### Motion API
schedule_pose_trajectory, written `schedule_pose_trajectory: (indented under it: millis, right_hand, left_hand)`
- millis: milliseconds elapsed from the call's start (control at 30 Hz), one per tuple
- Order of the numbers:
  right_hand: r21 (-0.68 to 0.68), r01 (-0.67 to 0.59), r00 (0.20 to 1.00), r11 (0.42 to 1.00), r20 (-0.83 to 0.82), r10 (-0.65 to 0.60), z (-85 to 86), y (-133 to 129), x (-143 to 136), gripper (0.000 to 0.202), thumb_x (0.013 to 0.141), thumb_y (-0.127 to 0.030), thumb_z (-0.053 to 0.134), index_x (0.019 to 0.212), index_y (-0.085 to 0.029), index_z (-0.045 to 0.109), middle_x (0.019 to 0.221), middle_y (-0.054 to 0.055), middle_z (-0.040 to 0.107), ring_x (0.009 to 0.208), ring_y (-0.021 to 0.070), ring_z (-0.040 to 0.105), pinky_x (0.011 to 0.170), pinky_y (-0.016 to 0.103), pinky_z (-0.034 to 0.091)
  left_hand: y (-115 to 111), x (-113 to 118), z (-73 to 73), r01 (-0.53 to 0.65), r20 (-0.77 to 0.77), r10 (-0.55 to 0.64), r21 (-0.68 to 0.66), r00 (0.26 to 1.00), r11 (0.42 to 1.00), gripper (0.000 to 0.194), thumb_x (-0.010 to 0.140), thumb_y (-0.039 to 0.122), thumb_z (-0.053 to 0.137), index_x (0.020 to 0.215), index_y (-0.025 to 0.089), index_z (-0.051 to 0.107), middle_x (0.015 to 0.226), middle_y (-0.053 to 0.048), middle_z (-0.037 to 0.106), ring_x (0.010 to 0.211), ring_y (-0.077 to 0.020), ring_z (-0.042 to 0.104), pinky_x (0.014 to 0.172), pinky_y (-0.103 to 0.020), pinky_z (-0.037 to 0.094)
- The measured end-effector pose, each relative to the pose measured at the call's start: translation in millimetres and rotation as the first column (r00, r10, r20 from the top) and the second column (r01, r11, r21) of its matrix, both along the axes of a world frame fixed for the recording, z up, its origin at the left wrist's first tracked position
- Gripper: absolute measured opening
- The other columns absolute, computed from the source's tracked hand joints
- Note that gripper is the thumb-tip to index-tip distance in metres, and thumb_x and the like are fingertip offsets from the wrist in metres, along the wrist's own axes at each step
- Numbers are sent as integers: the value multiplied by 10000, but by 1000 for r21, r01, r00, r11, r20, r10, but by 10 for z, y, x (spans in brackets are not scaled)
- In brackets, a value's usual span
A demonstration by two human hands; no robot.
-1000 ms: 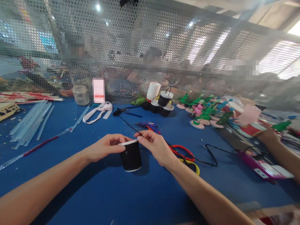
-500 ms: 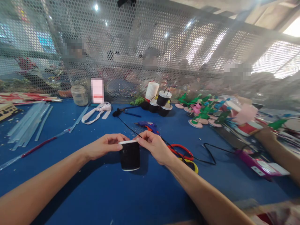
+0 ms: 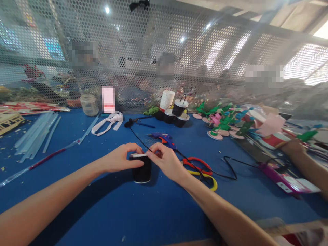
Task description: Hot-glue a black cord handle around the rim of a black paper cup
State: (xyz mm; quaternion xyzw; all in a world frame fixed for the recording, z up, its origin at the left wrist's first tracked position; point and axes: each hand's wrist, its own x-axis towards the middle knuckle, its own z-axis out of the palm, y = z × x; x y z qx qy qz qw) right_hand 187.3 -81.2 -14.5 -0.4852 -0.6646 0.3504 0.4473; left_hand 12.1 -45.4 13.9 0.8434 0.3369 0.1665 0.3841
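Observation:
A small black-wrapped paper cup (image 3: 141, 174) with a white rim is in front of me, slightly tilted. My left hand (image 3: 122, 159) is closed around its left side, thumb across the front and fingers behind the rim. At the right of the rim, my right hand (image 3: 166, 160) pinches with thumb and forefinger, touching the edge. A thin black cord (image 3: 139, 139) runs from a dark bundle (image 3: 129, 123) down to these right fingertips. Beyond the hands lies a blue glue gun (image 3: 164, 137).
Scissors with red and yellow handles (image 3: 197, 165) lie right of my hand. Behind stand black cups with handles (image 3: 180, 107) and a white cup stack (image 3: 167, 99). Glue sticks (image 3: 36, 135) lie left. A purple power strip (image 3: 276, 179) and another person's arm (image 3: 304, 162) are at right.
My left hand has shifted from the rim to wrap around the cup's side, its thumb now over the front. The right fingers have moved slightly left along the rim.

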Motion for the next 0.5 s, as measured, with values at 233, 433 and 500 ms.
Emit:
schedule_pose_trajectory:
  millis: [233,433,500]
  right_hand:
    - [140,25,990,990,135,-44,56,-54,-13,153,766,-237,471,628,-210,410,660,2,501,622,132,482,621,264,413]
    - [329,36,960,944,252,-124,80,-84,-33,164,775,-192,474,623,-209,413,716,31,528,703,156,510,657,283,413]
    - [342,33,962,939,244,-123,61,-79,-38,155,772,-193,481,626,-206,429,709,28,536,698,153,518,654,283,423]
  left_hand:
    - [-84,193,66,-129,-64,130,19,989,991,166,689,257,502,752,114,556,718,-29,571,678,-153,513,663,-277,413]
    - [-105,218,17,-176,58,177,-23,982,984,160,705,258,487,728,113,550,672,-13,541,627,-120,478,593,-234,400]
    - [-118,214,9,-191,60,190,10,980,982,147,706,242,481,722,114,553,681,-13,538,641,-122,474,607,-237,397]
